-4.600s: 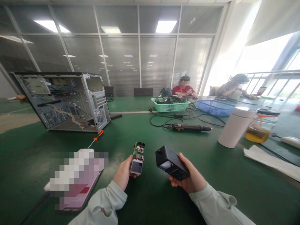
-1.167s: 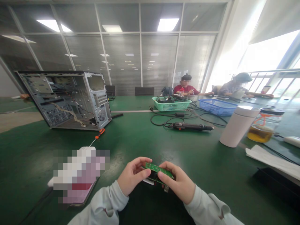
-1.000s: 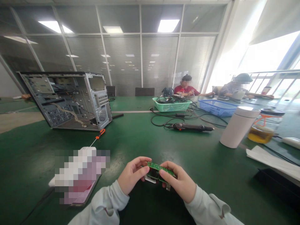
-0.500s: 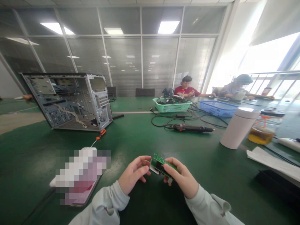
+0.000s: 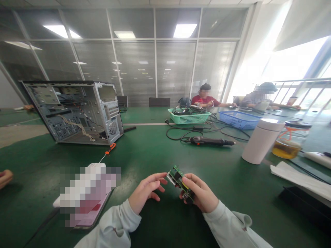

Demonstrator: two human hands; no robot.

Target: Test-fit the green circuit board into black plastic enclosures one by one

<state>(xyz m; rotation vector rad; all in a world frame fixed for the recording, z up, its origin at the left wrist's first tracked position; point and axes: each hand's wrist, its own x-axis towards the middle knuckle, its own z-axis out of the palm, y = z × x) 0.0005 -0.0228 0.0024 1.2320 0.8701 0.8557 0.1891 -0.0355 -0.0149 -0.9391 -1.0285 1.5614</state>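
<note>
A small green circuit board (image 5: 178,176) with dark and metal parts is held above the table, tilted, in my right hand (image 5: 203,193). The thumb lies on its face while the fingers curl round behind, partly hidden. Just left of the board is my left hand (image 5: 147,189), fingers spread and bent, holding nothing; its index fingertip is close to the board's left corner, and I cannot tell whether they touch.
An opened computer case (image 5: 85,113) stands at the left, an orange-handled screwdriver (image 5: 110,148) before it. A blurred phone (image 5: 89,217) lies near left. A corded electric screwdriver (image 5: 210,141), green basket (image 5: 190,119), blue basket (image 5: 239,121) and white bottle (image 5: 262,141) are beyond. Another person's hand (image 5: 5,178) shows far left.
My right hand has turned the board, so more of its face and metal parts show. My left fingers have drawn slightly away. Another person's hand has come in at the left edge.
</note>
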